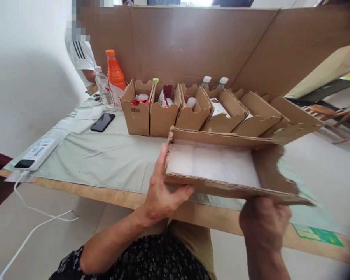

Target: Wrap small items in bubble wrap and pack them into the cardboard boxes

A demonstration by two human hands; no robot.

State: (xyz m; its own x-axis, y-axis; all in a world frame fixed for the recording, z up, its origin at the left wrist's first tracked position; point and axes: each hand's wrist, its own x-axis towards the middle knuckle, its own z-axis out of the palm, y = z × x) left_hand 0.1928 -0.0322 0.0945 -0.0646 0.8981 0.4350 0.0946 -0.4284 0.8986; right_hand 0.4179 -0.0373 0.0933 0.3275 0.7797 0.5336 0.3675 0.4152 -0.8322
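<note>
I hold a flat cardboard piece with a folded-up rim over the near table edge. My left hand grips its left end, thumb on the near edge and fingers behind. My right hand is closed under its right end, which is torn and ragged. Behind it on the table stands a row of cardboard box compartments; the left ones contain small bottles and red-and-white items, the right ones lie tilted and look empty.
A pale green cloth covers the wooden table. At the far left stand an orange bottle and a clear water bottle. A black phone and a white power strip lie left. A large cardboard sheet stands behind. Another person sits at the far left.
</note>
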